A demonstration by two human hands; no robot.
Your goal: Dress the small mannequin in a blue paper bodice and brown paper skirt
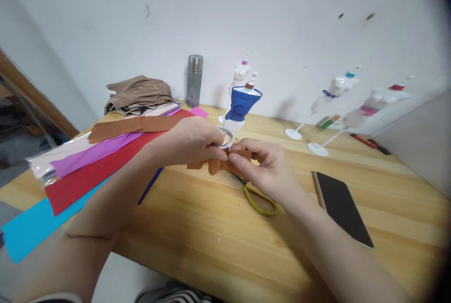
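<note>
Over the middle of the wooden table (218, 232) my two hands meet. My left hand (192, 141) is closed around a small roll of clear tape (225, 136). My right hand (266, 167) pinches the tape's end with thumb and forefinger, just above a crumpled piece of brown crepe paper (214, 166) that lies under both hands. Yellow-handled scissors (259, 199) lie on the table partly beneath my right hand.
Long sheets of coloured paper (88, 167) fan out at the left, with folded tan cloth (139, 92) behind. A grey flask (194, 80) stands by the wall. Small white mannequins on stands, one in a blue dress (243, 103), others (331, 96) to the right. A dark phone (341, 206) lies right.
</note>
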